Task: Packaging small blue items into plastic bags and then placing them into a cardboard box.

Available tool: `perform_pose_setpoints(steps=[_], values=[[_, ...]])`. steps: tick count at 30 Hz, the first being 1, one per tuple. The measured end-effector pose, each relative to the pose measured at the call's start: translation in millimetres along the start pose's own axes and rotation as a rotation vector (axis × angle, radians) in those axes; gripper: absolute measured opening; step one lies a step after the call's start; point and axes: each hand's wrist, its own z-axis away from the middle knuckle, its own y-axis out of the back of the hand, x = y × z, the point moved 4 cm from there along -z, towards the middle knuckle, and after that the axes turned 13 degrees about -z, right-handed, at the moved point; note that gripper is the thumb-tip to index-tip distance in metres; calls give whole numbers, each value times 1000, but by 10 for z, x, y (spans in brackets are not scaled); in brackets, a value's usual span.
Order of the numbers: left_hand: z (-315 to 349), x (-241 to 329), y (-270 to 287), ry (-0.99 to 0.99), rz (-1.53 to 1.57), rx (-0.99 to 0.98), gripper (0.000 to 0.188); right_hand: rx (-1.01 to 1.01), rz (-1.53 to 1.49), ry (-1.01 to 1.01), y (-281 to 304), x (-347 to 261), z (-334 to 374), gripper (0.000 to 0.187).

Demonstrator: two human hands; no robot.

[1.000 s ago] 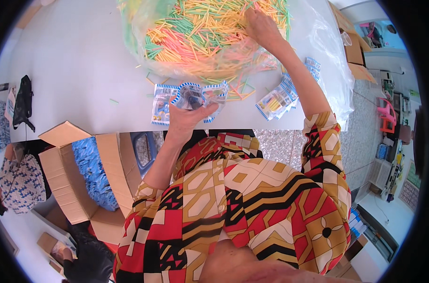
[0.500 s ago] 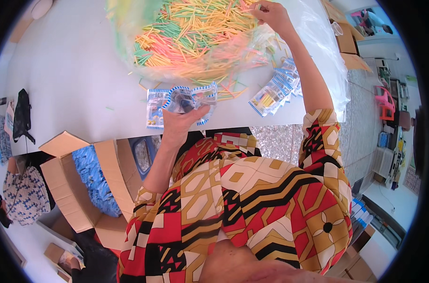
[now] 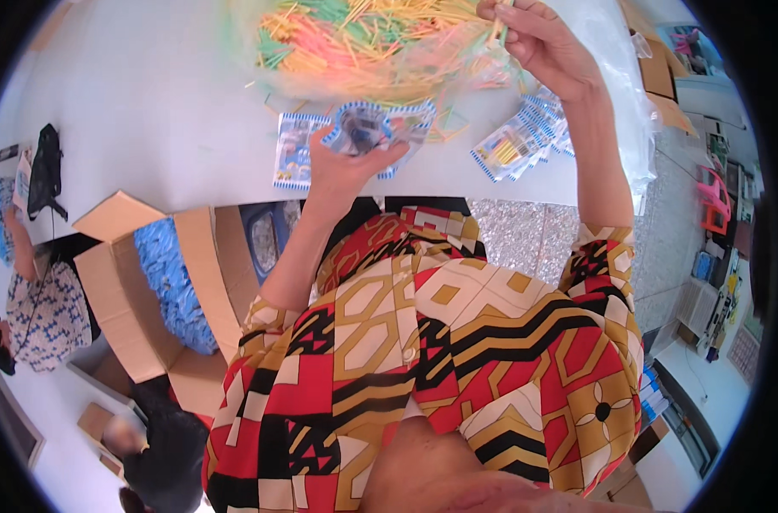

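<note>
My left hand (image 3: 344,171) grips a clear plastic packet (image 3: 359,128) with blue-and-white striped edges, its mouth bulging open between thumb and fingers. Beside that hand, another packet (image 3: 291,156) of the same kind lies flat. At the top right my right hand (image 3: 549,50) pinches a few thin yellowish sticks (image 3: 496,31), held upright. Just left of it spreads a heap of thin pink, yellow and green sticks (image 3: 355,43) on a clear plastic sheet or bag. A fanned stack of packets (image 3: 513,147) rests below my right hand; the top one contains yellow sticks.
Everything lies on a white table (image 3: 167,111). Below its edge at left, an open cardboard box (image 3: 115,299) holds many blue packets (image 3: 177,291). A black bag (image 3: 44,175) lies on the table's far left, near another person (image 3: 51,312). Loose sticks lie around the heap.
My right hand has drawn back from the heap's edge and now shows the sticks between its fingers. The packet in my left hand is tipped more upright. The whole view has shifted slightly.
</note>
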Motion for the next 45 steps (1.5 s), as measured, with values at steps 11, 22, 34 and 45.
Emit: perform_pose_setpoints(steps=[11, 22, 34, 45], values=[[2, 121, -47, -136, -196, -8, 15, -146, 210, -187, -549, 115, 316, 16], [-15, 170, -113, -100, -146, -3, 16, -162, 388, 55, -761, 151, 378, 10], [-42, 169, -161, -3, 84, 18, 25, -227, 524, 199, -977, 180, 527, 9], [-39, 242, -192, 57, 238, -34, 30, -900, 364, 1146, -805, 297, 246, 10]])
